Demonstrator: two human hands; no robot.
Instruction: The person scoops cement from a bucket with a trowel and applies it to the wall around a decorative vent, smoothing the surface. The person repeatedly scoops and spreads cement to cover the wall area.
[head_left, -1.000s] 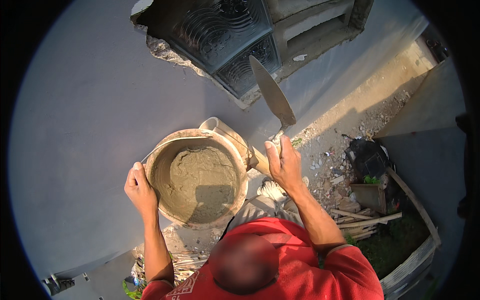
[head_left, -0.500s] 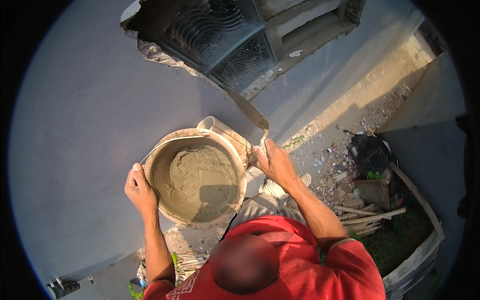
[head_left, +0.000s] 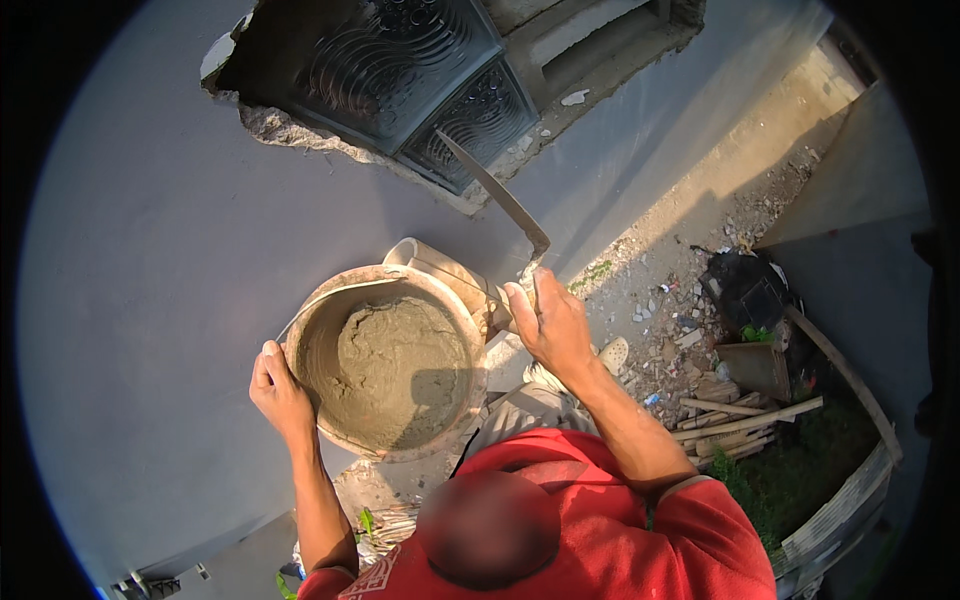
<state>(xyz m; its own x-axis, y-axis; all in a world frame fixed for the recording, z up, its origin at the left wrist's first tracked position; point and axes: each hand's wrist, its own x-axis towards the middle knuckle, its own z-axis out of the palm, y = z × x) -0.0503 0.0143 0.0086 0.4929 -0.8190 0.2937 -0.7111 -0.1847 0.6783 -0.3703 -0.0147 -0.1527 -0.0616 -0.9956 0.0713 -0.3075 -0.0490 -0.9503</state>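
Note:
My left hand (head_left: 284,398) grips the bucket (head_left: 365,449) at its left rim, beside the wire handle. Grey-brown wet mortar (head_left: 395,370) lies inside the bucket. Held in my right hand (head_left: 550,330), a trowel (head_left: 500,200) slants up and left, its blade seen nearly edge-on in front of patterned glass blocks (head_left: 390,65). These blocks sit in a wall opening (head_left: 295,130) with ragged, broken edges. A pale pipe (head_left: 430,262) shows just behind the bucket, partly hidden by it.
The grey wall (head_left: 160,300) fills the left side. Below runs a rubble-strewn dirt path (head_left: 650,310), with a black object (head_left: 745,290), wood sticks (head_left: 730,430) and weeds on the right. A second wall (head_left: 850,260) borders it. My shoe (head_left: 610,358) shows below.
The trowel has swung left and turned from showing its flat face to nearly edge-on, as my right hand shifted slightly left. The wall opening appears farther left in the view.

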